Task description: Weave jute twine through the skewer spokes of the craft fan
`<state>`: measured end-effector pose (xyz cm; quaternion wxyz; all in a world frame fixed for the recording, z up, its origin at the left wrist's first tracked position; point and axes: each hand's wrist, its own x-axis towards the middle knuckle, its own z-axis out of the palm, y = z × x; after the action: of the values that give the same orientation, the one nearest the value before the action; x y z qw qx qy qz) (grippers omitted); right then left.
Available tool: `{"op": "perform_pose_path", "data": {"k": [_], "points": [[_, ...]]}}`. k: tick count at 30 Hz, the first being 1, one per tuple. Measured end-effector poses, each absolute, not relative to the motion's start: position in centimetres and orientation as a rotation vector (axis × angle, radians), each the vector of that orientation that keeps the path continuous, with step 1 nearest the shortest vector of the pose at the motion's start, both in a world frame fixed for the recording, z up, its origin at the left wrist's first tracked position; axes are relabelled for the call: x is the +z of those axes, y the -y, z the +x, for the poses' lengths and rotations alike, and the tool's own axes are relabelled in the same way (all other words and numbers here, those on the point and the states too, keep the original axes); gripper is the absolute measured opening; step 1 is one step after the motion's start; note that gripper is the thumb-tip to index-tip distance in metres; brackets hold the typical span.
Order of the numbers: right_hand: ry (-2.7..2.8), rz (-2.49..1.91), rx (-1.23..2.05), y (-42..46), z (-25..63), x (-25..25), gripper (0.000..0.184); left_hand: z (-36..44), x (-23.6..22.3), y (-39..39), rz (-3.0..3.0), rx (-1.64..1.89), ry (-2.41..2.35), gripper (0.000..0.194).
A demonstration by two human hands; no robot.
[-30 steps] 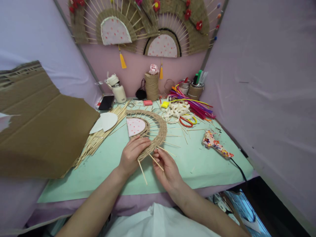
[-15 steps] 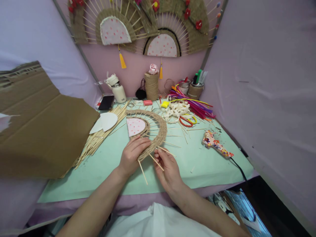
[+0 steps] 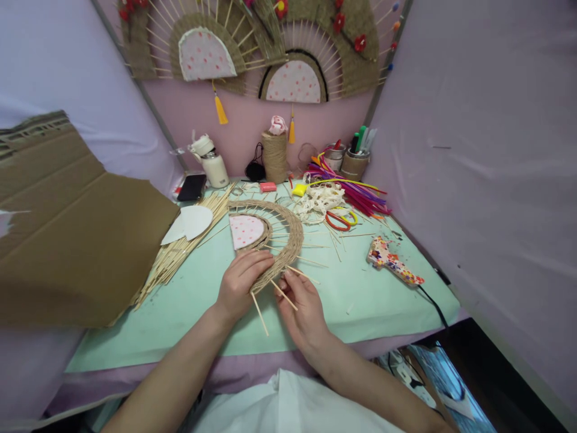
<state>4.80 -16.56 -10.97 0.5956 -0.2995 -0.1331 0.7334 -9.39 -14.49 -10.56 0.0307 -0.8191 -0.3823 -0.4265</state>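
A half-round fan (image 3: 295,231) of thin wooden sticks lies on the table, wound with brown twine in a broad outer arc. Its inner half-disc (image 3: 246,232) is white with pink dots. My left hand (image 3: 241,279) is closed on the fan's lower end, with the fingers across its top. At the lower right rim is my right hand (image 3: 300,307), its fingers curled and pinched at the edge among the stick ends. Bare sticks (image 3: 260,314) stick out past the twine beside both hands. What lies between the right fingertips is partly hidden.
A sheet of cardboard (image 3: 81,252) and a bundle of sticks (image 3: 175,261) lie left. Farther back are a bottle (image 3: 215,168), twine spool (image 3: 274,157), pipe cleaners (image 3: 360,195) and scissors (image 3: 338,221). A patterned glue gun (image 3: 392,261) with a cord lies right.
My right hand has shifted slightly left along the fan's lower rim. My left hand stays on the fan, and the whole view has moved a little.
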Motion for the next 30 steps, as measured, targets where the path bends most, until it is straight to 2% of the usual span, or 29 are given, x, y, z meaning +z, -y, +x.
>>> {"op": "perform_pose_path", "data": {"k": [5,8,13,15,17,22,30], "points": [[0.267,-0.701,1.703,16.6,4.7,-11.1,0.015,-9.2,-10.4,14.6,-2.540,-1.278,1.217,0.029],[0.285,-0.719,1.704,16.7,4.8,-11.4,0.013,-9.1,-9.5,15.2,-2.580,-1.107,1.375,0.030],[0.349,-0.664,1.682,16.7,4.8,-11.9,0.011,-10.2,-6.3,16.7,-2.882,-0.665,1.530,0.059],[0.350,-0.680,1.677,16.7,4.8,-12.0,0.011,-10.8,-5.0,16.6,-2.981,-0.586,1.545,0.061],[0.353,-0.687,1.675,16.7,4.8,-12.0,0.012,-11.0,-3.9,16.1,-3.011,-0.571,1.585,0.054],[0.368,-0.718,1.678,16.7,4.8,-11.9,0.018,-8.6,-2.6,14.5,-2.913,-0.550,1.895,0.018],[0.393,-0.751,1.667,16.6,5.0,-11.9,0.017,-6.3,-2.9,14.1,-2.698,-0.447,2.064,0.007]]}}
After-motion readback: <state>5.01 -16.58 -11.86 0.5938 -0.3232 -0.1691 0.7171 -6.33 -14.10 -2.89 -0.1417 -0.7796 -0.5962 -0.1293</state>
